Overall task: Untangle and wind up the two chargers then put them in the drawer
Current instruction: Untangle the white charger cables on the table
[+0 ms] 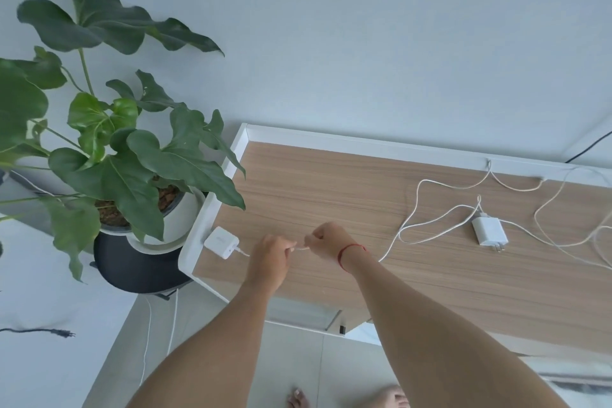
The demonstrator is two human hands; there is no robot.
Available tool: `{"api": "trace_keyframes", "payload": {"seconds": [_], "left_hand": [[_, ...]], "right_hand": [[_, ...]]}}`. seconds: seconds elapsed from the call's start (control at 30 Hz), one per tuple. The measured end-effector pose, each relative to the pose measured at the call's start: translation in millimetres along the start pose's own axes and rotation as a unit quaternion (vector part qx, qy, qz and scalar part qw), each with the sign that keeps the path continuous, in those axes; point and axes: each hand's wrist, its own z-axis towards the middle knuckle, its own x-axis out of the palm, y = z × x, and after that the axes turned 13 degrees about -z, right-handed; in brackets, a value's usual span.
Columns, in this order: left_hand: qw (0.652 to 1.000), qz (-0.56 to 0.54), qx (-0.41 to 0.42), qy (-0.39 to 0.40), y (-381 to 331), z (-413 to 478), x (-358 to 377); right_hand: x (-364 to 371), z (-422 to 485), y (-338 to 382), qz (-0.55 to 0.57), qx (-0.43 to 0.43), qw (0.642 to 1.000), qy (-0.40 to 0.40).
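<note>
Near the left edge of the tabletop [331, 182]: square white charger [222, 242] lies flat. Its cable [299, 248] runs right into both hands. Left hand [270, 253] and right hand [326, 243] each pinch this cable, fingers curled, close together. Second charger [489, 231] lies well apart to the right, among looped white cables [430, 180]. Potted plant [126, 149] stands beside the tabletop.

I counted two white chargers, the left charger [222, 242] and the right charger [489, 231], while their white cables [440, 213] crossed so much that I could not tell how many ran there. My hands made two, left hand [270, 253] and right hand [326, 240], with one red string [352, 247] on a wrist. There was also one wooden table [298, 182], one potted plant [109, 142], one black plug [64, 333] and two bare feet [298, 399].
</note>
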Motion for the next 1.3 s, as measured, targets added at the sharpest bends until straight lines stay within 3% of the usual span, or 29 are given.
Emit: {"api": "trace_keyframes", "payload": {"seconds": [0.13, 0.27, 0.37, 0.5, 0.63, 0.77, 0.93, 1.03, 1.2, 1.3], "left_hand": [[0.997, 0.026, -0.077, -0.012, 1, 10, -8], [0.993, 0.072, -0.087, -0.033, -8, 19, -3], [0.996, 0.080, -0.047, 0.001, -24, 24, 15], [0.990, 0.090, 0.083, 0.070, -60, 19, 39], [0.980, 0.122, 0.133, 0.080, -83, 21, 48], [0.973, 0.212, 0.062, 0.061, -92, 25, 45], [0.955, 0.285, -0.064, 0.047, -79, 25, 39], [0.958, 0.271, -0.068, 0.070, -95, 22, 48], [0.978, 0.142, 0.029, 0.150, -148, 19, 80], [0.981, 0.136, 0.046, 0.127, -165, 21, 90]], "right_hand": [[-19, -15, -34, -0.027, 0.029, 0.999, -0.026], [-43, -36, -78, -0.032, 0.090, 0.994, -0.044], [-43, -39, -92, -0.015, 0.106, 0.993, -0.048], [-35, -38, -86, -0.023, 0.085, 0.996, -0.034], [-35, -41, -79, -0.022, 0.071, 0.997, -0.020], [-49, -44, -97, -0.013, 0.069, 0.997, -0.018], [-78, -63, -153, -0.086, 0.107, 0.988, -0.070], [-82, -70, -164, -0.137, 0.103, 0.982, -0.081], [-83, -67, -142, -0.108, 0.068, 0.989, -0.076], [-91, -68, -143, -0.118, 0.053, 0.988, -0.083]]}}
